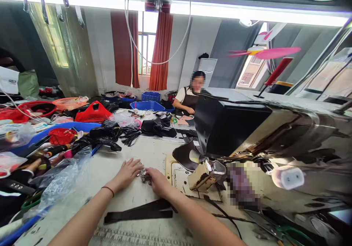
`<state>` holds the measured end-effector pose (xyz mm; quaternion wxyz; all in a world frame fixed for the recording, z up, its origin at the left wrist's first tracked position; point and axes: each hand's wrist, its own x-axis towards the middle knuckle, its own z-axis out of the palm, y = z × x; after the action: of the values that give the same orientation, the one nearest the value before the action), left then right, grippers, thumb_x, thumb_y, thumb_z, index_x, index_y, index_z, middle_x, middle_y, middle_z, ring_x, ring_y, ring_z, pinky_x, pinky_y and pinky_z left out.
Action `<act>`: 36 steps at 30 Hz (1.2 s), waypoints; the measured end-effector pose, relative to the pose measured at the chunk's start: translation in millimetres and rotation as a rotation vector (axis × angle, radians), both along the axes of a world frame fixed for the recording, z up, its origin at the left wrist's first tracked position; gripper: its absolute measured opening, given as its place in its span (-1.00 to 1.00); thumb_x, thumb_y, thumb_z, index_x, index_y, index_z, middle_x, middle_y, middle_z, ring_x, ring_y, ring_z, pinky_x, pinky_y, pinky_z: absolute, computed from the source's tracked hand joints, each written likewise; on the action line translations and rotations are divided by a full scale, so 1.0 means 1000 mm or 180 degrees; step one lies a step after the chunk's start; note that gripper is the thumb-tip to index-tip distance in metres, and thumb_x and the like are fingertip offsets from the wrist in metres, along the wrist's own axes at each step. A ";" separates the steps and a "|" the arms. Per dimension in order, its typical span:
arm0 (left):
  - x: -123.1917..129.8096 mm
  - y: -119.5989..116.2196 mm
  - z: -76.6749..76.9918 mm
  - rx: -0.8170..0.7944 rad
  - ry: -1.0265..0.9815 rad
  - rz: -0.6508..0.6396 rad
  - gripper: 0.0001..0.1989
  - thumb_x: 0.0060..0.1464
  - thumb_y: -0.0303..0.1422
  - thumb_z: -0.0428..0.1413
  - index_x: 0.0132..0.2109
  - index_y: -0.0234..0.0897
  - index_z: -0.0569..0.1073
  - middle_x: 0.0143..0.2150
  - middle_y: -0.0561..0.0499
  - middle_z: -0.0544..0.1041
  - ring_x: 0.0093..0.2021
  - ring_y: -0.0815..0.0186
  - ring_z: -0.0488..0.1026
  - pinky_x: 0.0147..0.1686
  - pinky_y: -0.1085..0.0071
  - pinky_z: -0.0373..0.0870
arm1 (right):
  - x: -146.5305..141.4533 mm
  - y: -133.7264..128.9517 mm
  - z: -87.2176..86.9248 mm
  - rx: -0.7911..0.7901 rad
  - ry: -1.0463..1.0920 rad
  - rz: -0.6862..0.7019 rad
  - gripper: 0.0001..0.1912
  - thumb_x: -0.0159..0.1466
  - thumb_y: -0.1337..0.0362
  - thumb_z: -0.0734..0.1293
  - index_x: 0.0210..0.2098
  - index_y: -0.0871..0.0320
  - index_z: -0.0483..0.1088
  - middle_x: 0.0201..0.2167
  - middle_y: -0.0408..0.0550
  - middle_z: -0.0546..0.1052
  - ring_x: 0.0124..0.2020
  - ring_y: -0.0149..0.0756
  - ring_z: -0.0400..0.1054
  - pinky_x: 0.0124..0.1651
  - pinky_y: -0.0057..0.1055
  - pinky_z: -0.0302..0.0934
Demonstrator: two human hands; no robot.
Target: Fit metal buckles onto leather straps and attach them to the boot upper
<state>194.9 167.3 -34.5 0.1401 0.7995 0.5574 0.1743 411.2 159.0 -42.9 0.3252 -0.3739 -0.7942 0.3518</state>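
On the pale worktable [118, 181], a small cluster of shiny metal pieces [143, 175] lies between my two hands. My left hand [128, 173] rests at the left of the cluster, palm down with its fingers spread. On the other side, my right hand [158, 181] has its fingers curled together at the pieces' edge; whatever its fingertips may hold is hidden. Black strips [140, 214] lie flat nearer to me, partly under my right forearm. A curved dark piece [184, 157] sits on the sewing machine's bed, right of my hands.
A large sewing machine [233, 128] fills the right side. At the left stands a blue bin [85, 126] with bags and thread spools. Black pieces [158, 127] lie farther back. Across the table sits a person [187, 99] in a dark apron. Scissors with green handles [299, 235] are at lower right.
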 end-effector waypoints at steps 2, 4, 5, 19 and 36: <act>-0.012 0.007 0.004 0.0161 -0.0142 0.0076 -0.60 0.20 -0.34 0.03 0.17 -0.02 0.43 0.35 -0.09 0.25 0.37 -0.15 0.02 0.26 -0.27 -0.13 | 0.004 -0.006 -0.001 0.0131 -0.0119 0.0154 -0.56 0.06 0.63 0.22 -0.14 0.14 0.44 0.13 0.06 0.43 0.22 -0.12 0.23 0.30 -0.11 0.05; -0.016 0.004 0.011 0.0391 -0.0360 0.0225 -0.56 0.19 -0.34 0.04 0.21 -0.15 0.38 0.37 -0.17 0.19 0.38 -0.13 -0.04 0.29 -0.22 -0.18 | 0.010 -0.015 0.000 0.0363 -0.0195 0.0141 -0.53 0.12 0.62 0.19 -0.04 0.14 0.41 0.17 0.10 0.38 0.23 -0.14 0.21 0.28 -0.12 0.09; -0.014 -0.002 0.015 0.0492 -0.0491 0.0307 -0.56 0.19 -0.33 0.03 0.21 -0.22 0.38 0.35 -0.21 0.21 0.37 -0.10 -0.02 0.30 -0.17 -0.15 | 0.013 -0.019 0.001 0.0505 -0.0242 0.0056 -0.53 0.15 0.61 0.18 -0.02 0.15 0.40 0.13 0.11 0.40 0.19 -0.16 0.25 0.24 -0.14 0.14; 0.077 -0.137 0.034 -0.1218 -0.3211 0.1084 -0.52 0.13 -0.06 0.01 -0.06 -0.39 0.51 -0.19 -0.23 0.60 -0.25 0.15 0.55 -0.24 0.23 0.50 | 0.005 -0.088 0.047 0.0313 -0.0065 -0.0437 -0.79 0.20 0.52 0.29 -0.25 0.17 0.49 -0.33 -0.06 0.44 -0.31 -0.34 0.37 -0.22 -0.42 0.29; 0.118 -0.236 0.049 -0.2107 -0.5048 0.1384 -0.63 -0.27 -0.15 0.42 -0.42 -0.32 0.52 -0.52 0.05 0.47 -0.51 0.44 0.34 -0.44 0.51 0.26 | 0.055 -0.189 0.074 -0.0231 0.1206 0.0097 -0.83 0.14 0.42 0.43 -0.28 0.07 0.58 -0.30 -0.02 0.58 -0.28 -0.32 0.50 -0.19 -0.44 0.38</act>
<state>313.0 -68.4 14.8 0.6732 0.2383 0.4577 0.5297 466.7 -30.4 30.6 0.4498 -0.3004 -0.7111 0.4491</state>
